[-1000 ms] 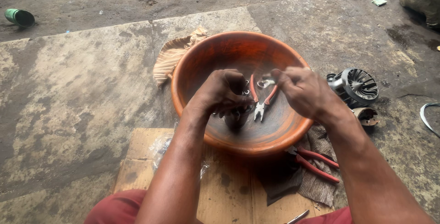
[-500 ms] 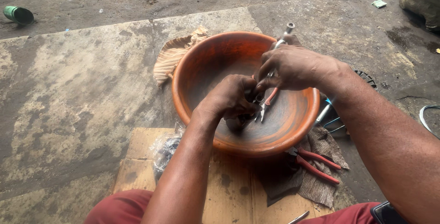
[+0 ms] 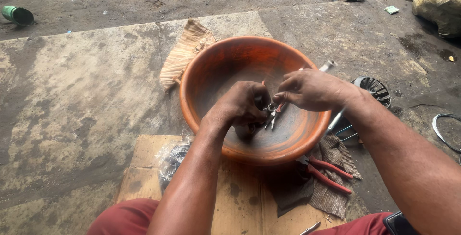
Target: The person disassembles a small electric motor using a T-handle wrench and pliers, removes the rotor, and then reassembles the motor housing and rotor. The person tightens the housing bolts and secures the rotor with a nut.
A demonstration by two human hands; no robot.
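Note:
Both my hands work inside a large orange basin point(image 3: 225, 62) that sits on the concrete floor. My left hand point(image 3: 240, 104) is closed around a small dark metal part point(image 3: 245, 130) near the basin's bottom. My right hand point(image 3: 309, 90) grips red-handled pliers point(image 3: 272, 114), whose jaws meet the part just beside my left fingers. The pliers' handles are mostly hidden under my right hand.
A second pair of red-handled pliers point(image 3: 326, 171) lies on a grey rag point(image 3: 331, 191) right of the basin. Cardboard point(image 3: 144, 167) with a plastic bag point(image 3: 173, 157) is in front. A finned metal wheel point(image 3: 377, 91), a metal tool point(image 3: 327, 65), a woven fan point(image 3: 185, 52) and a green can point(image 3: 18, 15) lie around.
My right hand has swung from the basin's right side over to the middle and brought the pliers against the part in my left hand. The view has shifted slightly.

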